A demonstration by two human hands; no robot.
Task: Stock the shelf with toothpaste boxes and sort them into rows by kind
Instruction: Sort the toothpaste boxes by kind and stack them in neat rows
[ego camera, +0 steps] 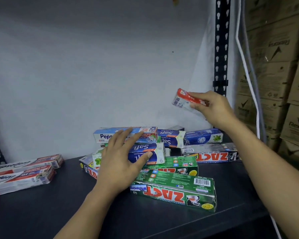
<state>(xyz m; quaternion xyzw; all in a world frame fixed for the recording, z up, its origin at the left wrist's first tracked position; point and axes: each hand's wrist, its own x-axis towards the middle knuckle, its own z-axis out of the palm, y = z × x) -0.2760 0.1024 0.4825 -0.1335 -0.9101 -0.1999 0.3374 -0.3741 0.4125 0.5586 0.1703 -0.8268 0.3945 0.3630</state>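
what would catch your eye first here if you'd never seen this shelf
The right hand holds a red-and-white box up in the air, right of centre. At centre, the left hand spreads over a jumbled pile of boxes, a green Zact box nearest. Red-and-white Pepsodent boxes lie stacked at far left.

Dark shelf (162,225) carries a loose heap at centre: two green Zact boxes (173,192) flat in front, one behind the other; blue Safi boxes (152,152) piled above them; pale-blue Pepsodent box (102,134) topmost; silver Zact box (212,154) lying at right; red-and-white Pepsodent boxes (22,173) stacked flat far left, apart; another red-and-white box (185,99) tilted in the air, pinched by the right hand (214,109).
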